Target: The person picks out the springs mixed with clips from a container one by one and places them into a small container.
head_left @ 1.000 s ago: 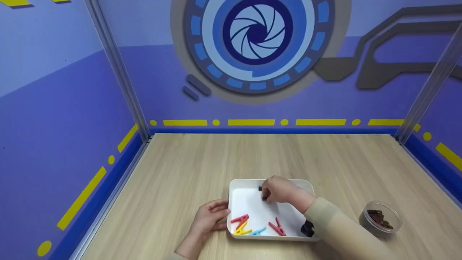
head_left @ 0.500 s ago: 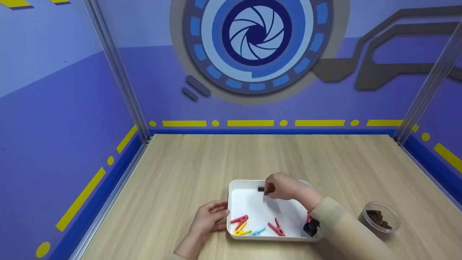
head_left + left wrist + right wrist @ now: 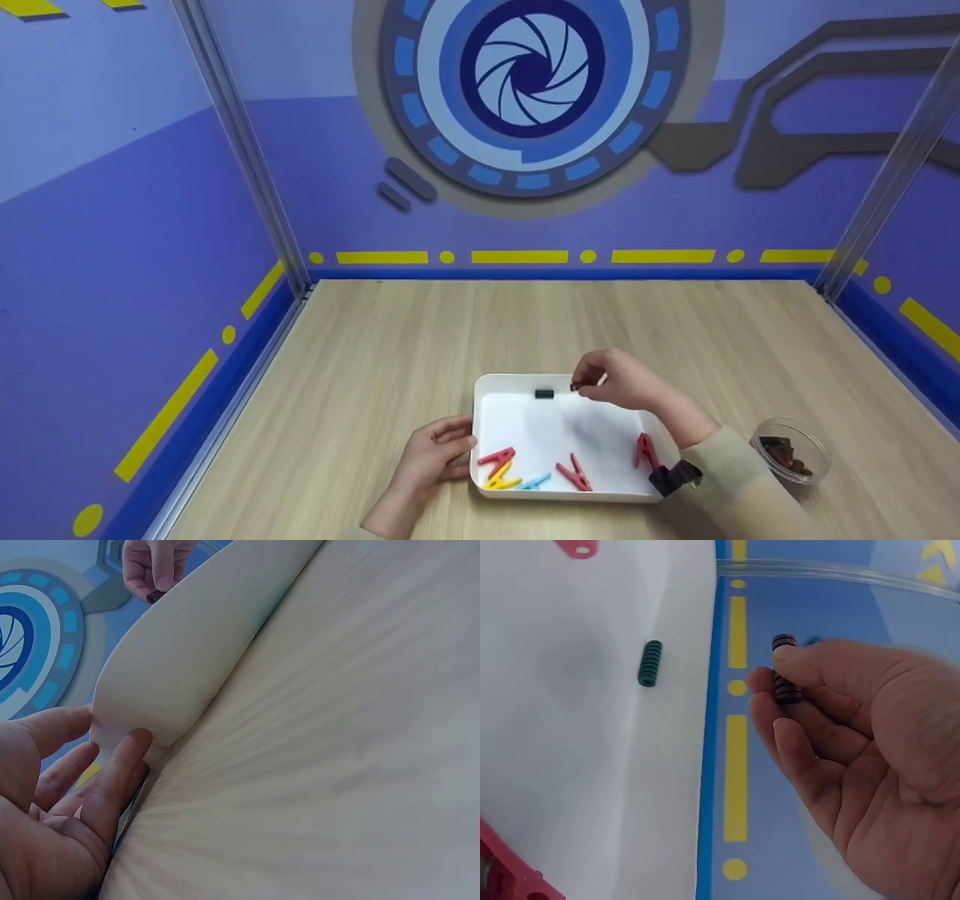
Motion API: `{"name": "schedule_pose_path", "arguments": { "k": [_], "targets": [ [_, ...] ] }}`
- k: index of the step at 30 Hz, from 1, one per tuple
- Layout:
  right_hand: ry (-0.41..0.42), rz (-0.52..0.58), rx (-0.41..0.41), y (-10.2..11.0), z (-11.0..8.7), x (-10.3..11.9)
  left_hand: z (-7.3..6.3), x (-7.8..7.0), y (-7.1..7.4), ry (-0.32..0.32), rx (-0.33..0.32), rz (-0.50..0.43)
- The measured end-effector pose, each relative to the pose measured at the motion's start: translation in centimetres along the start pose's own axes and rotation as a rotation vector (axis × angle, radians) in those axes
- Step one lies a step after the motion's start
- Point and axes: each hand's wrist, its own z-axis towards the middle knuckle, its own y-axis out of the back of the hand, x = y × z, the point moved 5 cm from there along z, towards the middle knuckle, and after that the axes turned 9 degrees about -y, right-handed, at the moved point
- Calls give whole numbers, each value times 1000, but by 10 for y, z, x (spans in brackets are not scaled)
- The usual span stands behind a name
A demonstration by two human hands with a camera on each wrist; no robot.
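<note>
In the head view my right hand (image 3: pixel 621 381) is above the far edge of the white tray (image 3: pixel 481 420). Thumb and fingers pinch a small brown coil spring (image 3: pixel 786 673), clearest in the right wrist view. Inside the tray by its far wall lies a dark green coil spring (image 3: pixel 650 664), apart from that hand. My left hand (image 3: pixel 433 456) rests against the tray's left side, its fingertips touching the outer wall (image 3: pixel 172 652) with fingers loosely extended.
A red clothespin (image 3: pixel 574 474), a yellow one (image 3: pixel 502 478) and a light blue one (image 3: pixel 534 481) lie along the tray's near side, with other red ones. To the right, a clear round tub (image 3: pixel 823 459) holds several dark brown pieces. Patterned walls (image 3: pixel 540 225) enclose the table.
My right hand has risen from the tray floor and moved right, carrying the brown spring. The green spring is now uncovered. My left hand stays at the tray's side.
</note>
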Motion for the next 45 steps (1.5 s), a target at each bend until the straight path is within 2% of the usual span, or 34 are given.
{"name": "schedule_pose_path", "arguments": {
  "k": [6,12,19,27,35,45],
  "targets": [
    [20,73,-76,11,-16,-9,0,0,1,-1,1,-5],
    [-32,150,-94,15,-28,-19,1,1,1,2,5,-12],
    [-97,188,-135,25,-38,-29,0,-1,0,10,-3,1],
    [-184,212,-175,48,-56,-39,0,-3,-2,20,-7,0],
    [-225,258,-203,77,-81,-50,0,-2,-2,17,-13,4],
    [-323,229,-239,104,-113,-63,-1,-1,-1,25,-21,-5]
  ]
}}
